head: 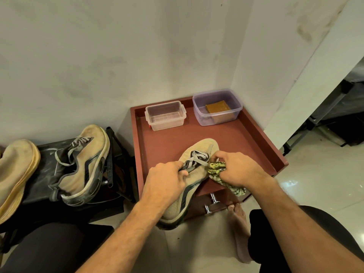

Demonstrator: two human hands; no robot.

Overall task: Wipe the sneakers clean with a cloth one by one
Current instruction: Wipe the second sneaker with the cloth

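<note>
Head view: the left hand covers the middle of the sneaker, and its heel hangs over the red table's front edge, partly behind the forearm. A third shoe is cut off at the left border. The sneaker is beige with grey laces and a dark side stripe — toe pointing to the wall. Left fingers grip it at the laces. The right hand pinches a green patterned cloth against the sneaker's side. Another sneaker leans on a black stand.
</note>
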